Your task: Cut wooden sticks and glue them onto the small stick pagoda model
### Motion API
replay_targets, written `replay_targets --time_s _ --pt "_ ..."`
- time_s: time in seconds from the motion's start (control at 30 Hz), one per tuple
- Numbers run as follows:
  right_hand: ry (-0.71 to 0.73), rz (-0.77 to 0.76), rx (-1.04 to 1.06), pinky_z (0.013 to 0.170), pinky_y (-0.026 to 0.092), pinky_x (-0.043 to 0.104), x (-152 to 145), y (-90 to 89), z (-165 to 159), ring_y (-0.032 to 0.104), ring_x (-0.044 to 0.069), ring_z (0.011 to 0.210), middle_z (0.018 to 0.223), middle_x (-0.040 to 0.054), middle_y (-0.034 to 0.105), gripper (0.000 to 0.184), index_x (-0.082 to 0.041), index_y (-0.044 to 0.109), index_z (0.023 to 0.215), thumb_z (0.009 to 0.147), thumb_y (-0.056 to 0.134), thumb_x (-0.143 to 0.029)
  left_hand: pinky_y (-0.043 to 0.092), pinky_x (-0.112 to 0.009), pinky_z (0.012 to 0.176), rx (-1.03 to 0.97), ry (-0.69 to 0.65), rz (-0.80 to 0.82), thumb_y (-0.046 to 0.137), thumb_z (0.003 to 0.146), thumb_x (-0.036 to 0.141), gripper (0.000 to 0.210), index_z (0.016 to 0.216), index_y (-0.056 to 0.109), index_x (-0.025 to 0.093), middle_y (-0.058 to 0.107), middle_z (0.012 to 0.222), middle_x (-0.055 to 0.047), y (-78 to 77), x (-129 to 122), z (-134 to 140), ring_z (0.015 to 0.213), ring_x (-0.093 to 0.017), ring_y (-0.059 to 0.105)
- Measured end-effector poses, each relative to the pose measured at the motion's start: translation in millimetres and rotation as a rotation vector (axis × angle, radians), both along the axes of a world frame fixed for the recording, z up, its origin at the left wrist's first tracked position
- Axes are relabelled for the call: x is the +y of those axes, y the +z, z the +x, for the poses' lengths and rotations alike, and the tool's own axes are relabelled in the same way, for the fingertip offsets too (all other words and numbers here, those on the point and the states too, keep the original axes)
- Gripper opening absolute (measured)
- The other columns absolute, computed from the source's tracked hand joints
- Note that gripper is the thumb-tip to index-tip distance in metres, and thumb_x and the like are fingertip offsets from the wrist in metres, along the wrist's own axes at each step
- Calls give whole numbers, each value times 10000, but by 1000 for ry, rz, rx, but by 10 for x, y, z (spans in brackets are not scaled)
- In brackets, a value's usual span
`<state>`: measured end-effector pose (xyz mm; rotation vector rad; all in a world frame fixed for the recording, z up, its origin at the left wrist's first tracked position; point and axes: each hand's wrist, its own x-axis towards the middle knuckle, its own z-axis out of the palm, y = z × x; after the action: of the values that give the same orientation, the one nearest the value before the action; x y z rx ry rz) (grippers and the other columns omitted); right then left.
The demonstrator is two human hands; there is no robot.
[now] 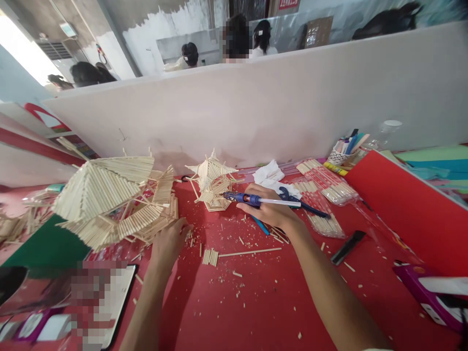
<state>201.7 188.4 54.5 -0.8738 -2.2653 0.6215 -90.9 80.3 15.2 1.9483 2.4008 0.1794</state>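
Note:
My right hand is closed round a blue hot glue gun, with a pale glue stick jutting from its rear end. The gun's nozzle points left, at the lower part of a small pavilion model made of wooden sticks. I cannot tell whether the tip touches it. A larger stick pavilion with a broad sloping roof stands to the left. My left hand lies low beside that pavilion's right base, fingers loosely stretched toward the right; they seem to hold nothing. Some fingertips are hard to make out.
Wood scraps and a short stick panel lie on the red table. Toward the right are bagged sticks, blue-handled pliers, white tissue, a black cutter and a pen cup. A pale partition rises behind.

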Motion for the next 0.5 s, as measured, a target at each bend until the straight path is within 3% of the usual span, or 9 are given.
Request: replay_targets --time_s 0.07,0.13,0.23,0.3,0.5 --pt "2 -3 0 720 438 329 -2 1 0 563 177 793 874 30 601 282 -227 555 779 950 561 -452 446 -265 737 27 7 -37 456 986 358 283 1037 701 227 748 984 -74 -3 17 -4 920 -229 690" --pt "6 -8 4 726 440 330 -2 -4 -1 567 176 795 873 29 600 281 -226 550 777 950 563 -448 467 -273 787 11 -75 -72 429 980 251 301 1134 687 229 745 1034 -81 -25 6 -25 974 -226 691" --pt "-4 -13 10 736 442 335 5 -22 1 572 174 792 870 26 598 285 -226 545 780 948 568 -455 479 -305 956 -131 -384 -93 436 906 86 442 1273 634 235 692 1232 -85 -84 -83 -57 1159 -210 632" --pt "-13 -17 9 733 442 338 12 -35 2 571 174 787 866 25 597 297 -227 542 778 946 568 -471 469 -334 1025 -231 -534 -108 505 898 116 423 1286 625 235 656 1290 -88 -131 -175 -55 1216 -216 594" --pt "19 7 -2 747 451 350 17 -45 -14 577 180 799 855 25 597 285 -229 560 783 951 555 -459 479 -410 1038 -300 -537 -171 742 818 249 420 1227 647 241 648 1244 -89 -281 -341 16 1176 -253 594"
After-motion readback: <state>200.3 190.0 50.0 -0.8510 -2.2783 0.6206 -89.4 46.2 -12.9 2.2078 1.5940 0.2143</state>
